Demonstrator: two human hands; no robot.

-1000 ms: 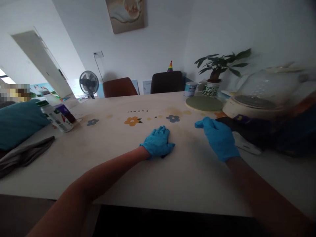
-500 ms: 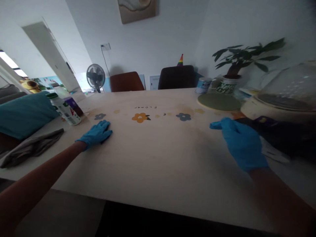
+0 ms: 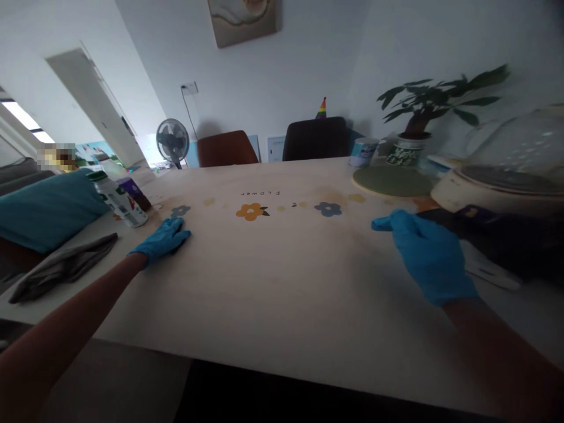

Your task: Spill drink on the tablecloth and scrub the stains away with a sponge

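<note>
Both of my hands wear blue gloves and rest on a cream tablecloth [image 3: 282,282] printed with small flowers. My left hand [image 3: 161,239] lies flat at the left, fingers stretched out, just short of a white bottle with a green cap [image 3: 118,202]. I cannot tell whether anything lies under its palm. My right hand [image 3: 425,254] rests palm down at the right with the thumb pointing left. Its fingers reach the edge of a dark object [image 3: 506,241], and nothing shows in its grip.
A grey cloth [image 3: 61,267] and a teal cushion [image 3: 39,205] lie at the left edge. A glass-domed white appliance [image 3: 506,176], a round green mat [image 3: 392,181], a tin [image 3: 363,153] and a potted plant [image 3: 418,117] crowd the far right. Two chairs [image 3: 227,150] and a fan [image 3: 173,141] stand behind.
My left hand has slid across the tablecloth from the middle to the far left, up to the bottle. My right hand has stayed about where it was. The view has shifted slightly.
</note>
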